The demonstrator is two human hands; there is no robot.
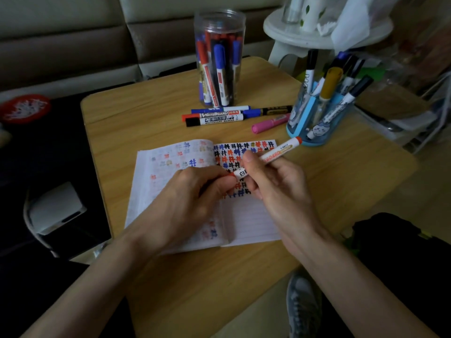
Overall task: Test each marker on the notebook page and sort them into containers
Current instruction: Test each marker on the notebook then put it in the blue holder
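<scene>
I see right hand (278, 184) gripping marker (278, 153) barrel, left hand (192, 191) pinching its red end, both over notebook (253, 220), table (146, 118) centre

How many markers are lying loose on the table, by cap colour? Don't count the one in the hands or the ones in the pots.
Blue markers: 2
Red marker: 1
Black marker: 1
Pink marker: 1
Total: 5
</scene>
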